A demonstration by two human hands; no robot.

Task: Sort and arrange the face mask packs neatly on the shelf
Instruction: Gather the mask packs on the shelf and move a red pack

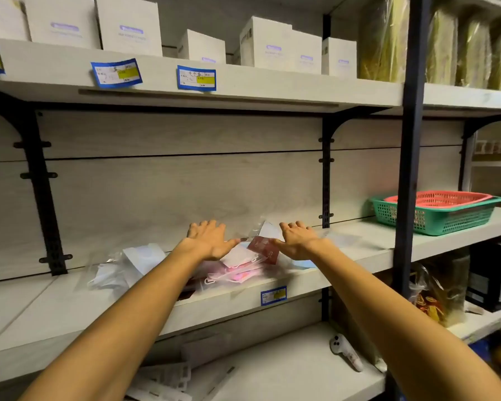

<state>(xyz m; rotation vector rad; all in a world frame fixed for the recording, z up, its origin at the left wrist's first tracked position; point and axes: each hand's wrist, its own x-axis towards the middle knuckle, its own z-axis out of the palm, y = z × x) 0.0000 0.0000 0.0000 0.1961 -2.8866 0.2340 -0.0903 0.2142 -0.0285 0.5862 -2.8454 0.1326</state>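
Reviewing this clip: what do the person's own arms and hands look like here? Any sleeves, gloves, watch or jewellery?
Both forearms are bare as far as the frame shows, with no sleeve in view. The left hand and right hand wear no gloves, and no watch, bracelet or ring is visible on the sides shown.

I'm standing in a shop's stockroom or sales aisle: long pale shelves [243,91] on black brackets [327,169], blue-and-yellow price labels [196,78] stuck to the shelf edges, rows of identical white boxes [129,24] above, wrapped goods [443,44] to the right, and stacked plastic baskets [434,218].
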